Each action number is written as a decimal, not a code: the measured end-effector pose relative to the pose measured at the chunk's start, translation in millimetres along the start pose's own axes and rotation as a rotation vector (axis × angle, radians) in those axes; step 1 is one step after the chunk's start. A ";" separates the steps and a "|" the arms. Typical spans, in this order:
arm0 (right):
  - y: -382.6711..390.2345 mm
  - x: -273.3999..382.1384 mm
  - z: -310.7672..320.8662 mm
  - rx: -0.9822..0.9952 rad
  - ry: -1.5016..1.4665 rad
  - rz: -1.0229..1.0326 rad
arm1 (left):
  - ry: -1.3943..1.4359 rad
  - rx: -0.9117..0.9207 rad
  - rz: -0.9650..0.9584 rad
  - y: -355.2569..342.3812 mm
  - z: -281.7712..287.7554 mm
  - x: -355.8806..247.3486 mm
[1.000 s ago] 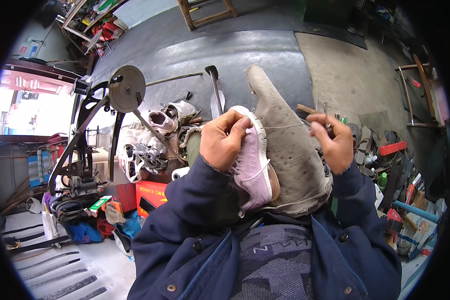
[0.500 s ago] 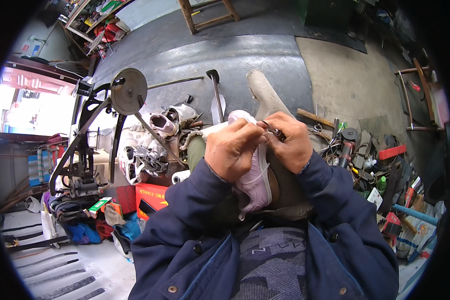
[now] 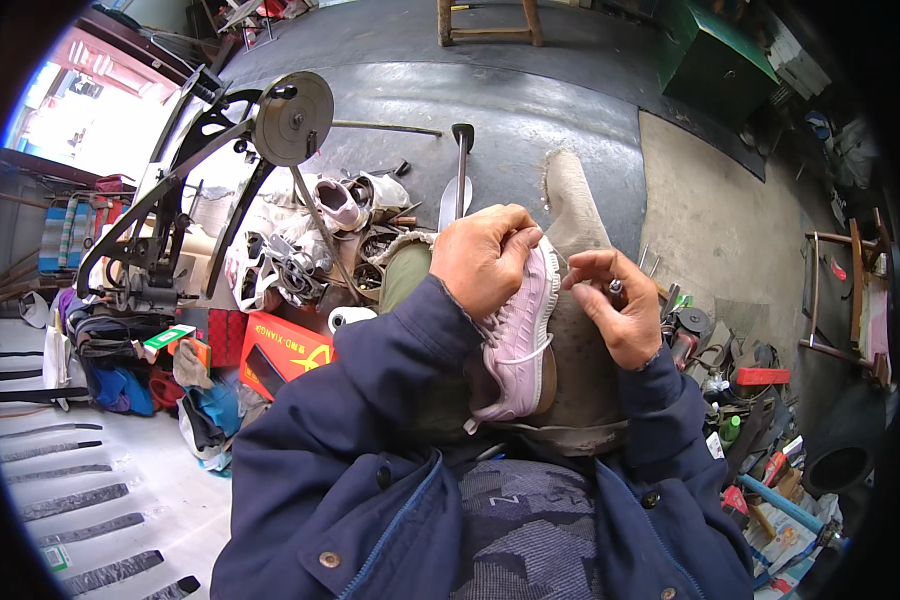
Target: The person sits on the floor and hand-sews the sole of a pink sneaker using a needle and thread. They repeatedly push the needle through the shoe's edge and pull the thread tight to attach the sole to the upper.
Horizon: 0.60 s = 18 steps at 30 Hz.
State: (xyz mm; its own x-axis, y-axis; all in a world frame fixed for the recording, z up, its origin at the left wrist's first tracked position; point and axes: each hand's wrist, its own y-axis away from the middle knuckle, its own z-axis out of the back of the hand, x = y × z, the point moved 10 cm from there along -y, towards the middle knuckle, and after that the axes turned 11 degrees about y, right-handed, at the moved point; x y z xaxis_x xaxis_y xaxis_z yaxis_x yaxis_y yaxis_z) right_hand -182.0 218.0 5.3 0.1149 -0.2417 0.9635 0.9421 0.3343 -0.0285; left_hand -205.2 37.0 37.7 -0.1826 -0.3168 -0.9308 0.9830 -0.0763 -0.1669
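Observation:
A pink sports shoe with a white sole lies across my lap, toe pointing away from me. My left hand is closed over the front of the shoe, its thumb and fingers pressed together at the toe. To the right of the shoe, apart from it, my right hand is curled round a small awl, of which only the rounded end shows. A faint thread seems to run between the shoe's edge and my right fingertips. A worn beige cloth covers my right leg under the shoe.
A hand-cranked machine with a large wheel stands at the left. Several shoes are heaped beside it, near a red-orange box. Tools and scraps, with a red block, crowd the right. A wooden stool stands far off.
My hands, close together over the shoe's toe before, have moved apart. The right hand has drawn away rightward with the awl. The view has shifted, too.

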 end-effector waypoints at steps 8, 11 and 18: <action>14.7 -18.4 32.3 -0.289 0.060 -0.138 | 0.022 -0.007 0.033 1.9 0.9 3.1; 24.4 -18.3 29.7 -0.265 0.141 -0.225 | 0.038 -0.015 -0.003 2.6 1.0 -0.2; 5.2 31.0 5.6 -0.220 0.515 0.089 | 0.053 -0.005 -0.013 2.7 -1.2 -2.6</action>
State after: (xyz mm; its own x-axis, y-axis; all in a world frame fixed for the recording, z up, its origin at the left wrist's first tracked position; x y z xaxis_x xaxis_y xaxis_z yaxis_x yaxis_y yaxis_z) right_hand -175.3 217.3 36.5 0.2838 -0.6526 0.7026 0.9589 0.1892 -0.2116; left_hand -202.0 38.8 39.4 -0.1942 -0.2656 -0.9443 0.9807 -0.0749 -0.1806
